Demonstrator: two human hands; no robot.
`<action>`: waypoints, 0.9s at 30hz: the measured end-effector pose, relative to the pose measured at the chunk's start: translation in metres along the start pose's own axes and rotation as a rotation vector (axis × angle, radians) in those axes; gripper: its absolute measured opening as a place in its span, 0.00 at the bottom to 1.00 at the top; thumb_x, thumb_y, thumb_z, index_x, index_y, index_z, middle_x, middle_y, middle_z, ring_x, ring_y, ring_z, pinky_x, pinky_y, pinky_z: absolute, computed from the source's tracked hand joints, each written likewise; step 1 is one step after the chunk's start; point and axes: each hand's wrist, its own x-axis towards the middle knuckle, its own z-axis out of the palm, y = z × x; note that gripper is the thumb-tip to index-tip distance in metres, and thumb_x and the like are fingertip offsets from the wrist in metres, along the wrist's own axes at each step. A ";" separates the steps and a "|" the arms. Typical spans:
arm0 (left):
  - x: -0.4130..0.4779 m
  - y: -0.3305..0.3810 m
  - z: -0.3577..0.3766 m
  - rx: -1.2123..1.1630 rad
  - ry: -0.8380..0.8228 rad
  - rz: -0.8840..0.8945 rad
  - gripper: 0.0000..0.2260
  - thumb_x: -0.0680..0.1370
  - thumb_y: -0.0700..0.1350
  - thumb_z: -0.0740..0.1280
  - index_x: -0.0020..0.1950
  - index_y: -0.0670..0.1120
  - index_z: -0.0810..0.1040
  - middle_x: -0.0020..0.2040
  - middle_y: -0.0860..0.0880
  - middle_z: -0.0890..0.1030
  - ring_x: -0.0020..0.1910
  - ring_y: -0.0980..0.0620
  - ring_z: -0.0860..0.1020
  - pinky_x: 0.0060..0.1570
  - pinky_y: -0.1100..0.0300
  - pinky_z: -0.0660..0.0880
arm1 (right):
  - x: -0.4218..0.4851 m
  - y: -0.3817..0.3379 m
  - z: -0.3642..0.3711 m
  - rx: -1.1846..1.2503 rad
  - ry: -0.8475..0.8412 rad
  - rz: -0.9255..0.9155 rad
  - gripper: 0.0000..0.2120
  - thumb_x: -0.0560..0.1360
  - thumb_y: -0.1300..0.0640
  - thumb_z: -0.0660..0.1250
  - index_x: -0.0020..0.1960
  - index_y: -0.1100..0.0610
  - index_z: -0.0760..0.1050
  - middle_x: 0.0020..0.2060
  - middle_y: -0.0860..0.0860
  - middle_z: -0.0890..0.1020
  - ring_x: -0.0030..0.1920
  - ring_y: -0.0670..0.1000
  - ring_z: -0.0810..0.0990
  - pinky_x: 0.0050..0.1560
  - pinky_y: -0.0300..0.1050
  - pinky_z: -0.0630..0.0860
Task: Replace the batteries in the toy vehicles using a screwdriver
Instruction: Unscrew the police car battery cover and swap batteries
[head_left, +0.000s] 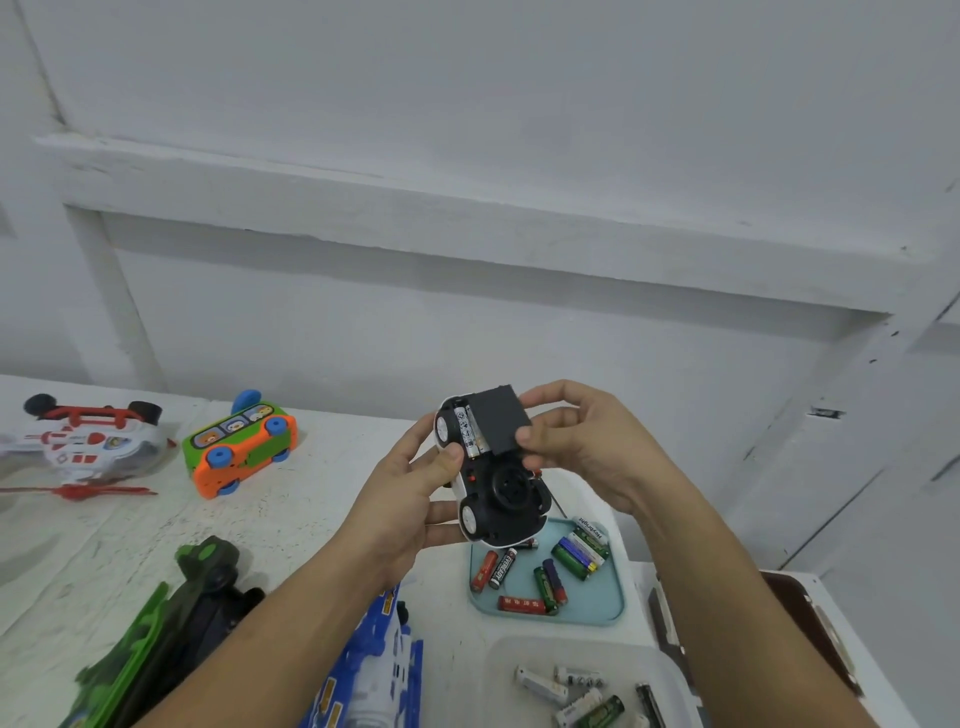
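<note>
Nearest, a white tray (670, 670) holds loose cells, with a blue toy (374, 670) and a green camouflage toy (171, 623) lying to its left on the table (104, 545). Just beyond, a teal tray (608, 603) carries more batteries.

Above that tray, held clear of the table, is the toy car (493, 488), belly towards the camera. The left hand (410, 499) grips its side, thumb over the edge. The right hand (576, 441) pinches the black battery cover (501, 421), which sits partly over the bay and leaves two fitted cells (470, 431) exposed.

The step looks like closing the bay (though lifting the cover off would look much the same). Next the cover must sit flush, then be screwed down; a thin rod below the right hand may be the screwdriver, I cannot tell.

The car's long axis runs from near to far, leaning slightly left, with the battery end away from the person.

Farther left, an orange and green bus (239, 447) lies on its side and a helicopter (83, 441) lies upturned, before the pale wall (467, 156)
</note>
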 end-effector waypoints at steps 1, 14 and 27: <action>-0.001 0.000 0.000 0.005 -0.001 0.007 0.18 0.80 0.42 0.65 0.68 0.59 0.72 0.56 0.50 0.84 0.41 0.40 0.85 0.35 0.50 0.82 | -0.001 0.001 0.003 -0.002 0.000 0.010 0.14 0.70 0.73 0.71 0.52 0.61 0.77 0.33 0.57 0.80 0.29 0.53 0.80 0.37 0.46 0.78; -0.011 0.001 0.001 0.022 -0.002 0.034 0.18 0.80 0.42 0.65 0.67 0.59 0.72 0.51 0.53 0.84 0.42 0.41 0.85 0.35 0.51 0.82 | -0.006 0.004 0.020 0.030 0.040 0.010 0.12 0.71 0.76 0.69 0.48 0.62 0.77 0.33 0.60 0.79 0.26 0.50 0.79 0.30 0.39 0.78; -0.017 0.004 0.001 0.024 -0.008 0.018 0.20 0.81 0.41 0.65 0.70 0.58 0.69 0.56 0.53 0.83 0.42 0.42 0.85 0.34 0.51 0.82 | -0.009 0.006 0.025 -0.043 0.106 -0.006 0.14 0.70 0.74 0.70 0.51 0.61 0.82 0.31 0.56 0.82 0.26 0.50 0.78 0.32 0.38 0.78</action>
